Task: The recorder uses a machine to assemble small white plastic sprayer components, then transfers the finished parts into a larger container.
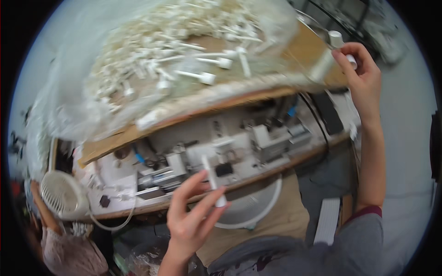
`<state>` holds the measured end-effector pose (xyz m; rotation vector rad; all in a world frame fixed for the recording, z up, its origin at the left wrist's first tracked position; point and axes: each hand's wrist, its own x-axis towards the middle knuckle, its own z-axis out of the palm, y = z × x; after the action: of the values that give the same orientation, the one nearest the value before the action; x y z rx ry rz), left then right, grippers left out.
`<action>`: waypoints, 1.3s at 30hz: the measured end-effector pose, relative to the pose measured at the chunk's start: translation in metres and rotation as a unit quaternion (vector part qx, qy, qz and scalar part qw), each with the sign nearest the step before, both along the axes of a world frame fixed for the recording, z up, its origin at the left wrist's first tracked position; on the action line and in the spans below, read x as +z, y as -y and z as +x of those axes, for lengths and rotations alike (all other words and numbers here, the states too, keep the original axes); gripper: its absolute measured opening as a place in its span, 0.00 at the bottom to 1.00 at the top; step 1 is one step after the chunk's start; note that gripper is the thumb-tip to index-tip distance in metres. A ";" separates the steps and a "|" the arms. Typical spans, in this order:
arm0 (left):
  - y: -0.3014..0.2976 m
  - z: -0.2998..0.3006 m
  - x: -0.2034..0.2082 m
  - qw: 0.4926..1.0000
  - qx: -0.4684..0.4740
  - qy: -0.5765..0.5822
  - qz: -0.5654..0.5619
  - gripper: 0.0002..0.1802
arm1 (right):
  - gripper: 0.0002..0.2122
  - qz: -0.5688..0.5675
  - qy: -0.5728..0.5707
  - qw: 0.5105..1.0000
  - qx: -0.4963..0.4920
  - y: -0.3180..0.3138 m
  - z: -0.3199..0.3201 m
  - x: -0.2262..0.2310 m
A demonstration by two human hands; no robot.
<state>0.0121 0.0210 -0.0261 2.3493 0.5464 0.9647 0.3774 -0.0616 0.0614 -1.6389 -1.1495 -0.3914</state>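
Note:
My left hand (193, 214) is raised in front of the bench's near edge, fingers pinched on a slim white plastic stem (209, 172). The stem points up and away, with a wider white end (221, 201) below the fingertips. Far to the right, my right hand (363, 76) is curled beside the raised board's corner. A small white cap (352, 61) shows between its fingers. Another white cap (335, 37) appears just beyond the fingertips; blur hides whether I grip it. A heap of white stemmed caps (179, 46) lies on the raised board (304, 43).
Below the board, metal clamp-like fixtures (271, 142) stand on the workbench (193, 154). A white fan (64, 195) is at the left end, near another person's arm (45, 209). A white mesh basket (276, 195) sits beneath the near edge. Clear plastic sheeting (73, 110) drapes the board's left.

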 end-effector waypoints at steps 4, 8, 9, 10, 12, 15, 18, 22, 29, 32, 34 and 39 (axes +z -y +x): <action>0.010 0.004 -0.008 1.000 -0.018 0.005 -0.018 0.24 | 0.09 -0.144 -0.012 0.973 -0.178 0.131 0.082 -0.059; 0.016 0.017 -0.007 0.999 -0.041 0.001 0.018 0.23 | 0.10 -0.274 0.025 0.906 -0.321 0.165 0.094 -0.093; 0.018 0.019 -0.007 0.999 -0.046 -0.006 0.023 0.24 | 0.10 -0.280 0.030 0.901 -0.330 0.169 0.106 -0.102; 0.020 0.020 -0.006 0.998 -0.052 -0.012 0.027 0.24 | 0.10 -0.286 0.036 0.895 -0.339 0.175 0.117 -0.110; 0.024 0.019 -0.006 0.998 -0.047 -0.022 0.034 0.24 | 0.10 -0.330 0.016 0.887 -0.324 0.160 0.119 -0.123; 0.026 0.018 -0.011 0.998 -0.038 -0.026 0.035 0.25 | 0.10 -0.388 -0.014 0.864 -0.320 0.148 0.117 -0.136; 0.024 0.012 -0.013 0.999 -0.022 -0.030 0.037 0.25 | 0.11 -0.400 0.004 0.861 -0.315 0.150 0.112 -0.141; 0.020 0.007 -0.011 1.000 0.015 -0.025 0.011 0.25 | 0.09 -0.303 0.149 0.889 -0.310 0.139 0.071 -0.105; 0.012 0.015 -0.016 0.993 0.042 -0.068 0.088 0.20 | 0.10 -0.091 0.216 0.970 0.060 0.000 -0.058 -0.015; 0.009 0.023 -0.025 0.989 0.010 -0.094 0.111 0.18 | 0.11 -0.077 0.275 0.950 0.126 -0.066 -0.071 -0.015; 0.012 0.027 -0.024 0.985 0.014 -0.121 0.121 0.18 | 0.13 -0.083 0.260 0.950 0.151 -0.105 -0.063 -0.027; 0.003 0.033 -0.016 0.979 0.032 -0.160 0.121 0.16 | 0.16 -0.306 0.162 0.919 0.189 -0.148 -0.062 -0.023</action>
<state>0.0453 0.0178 -0.0425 2.7455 0.6620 0.7138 0.3151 0.0867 0.0384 -1.8540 -1.9455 -0.0427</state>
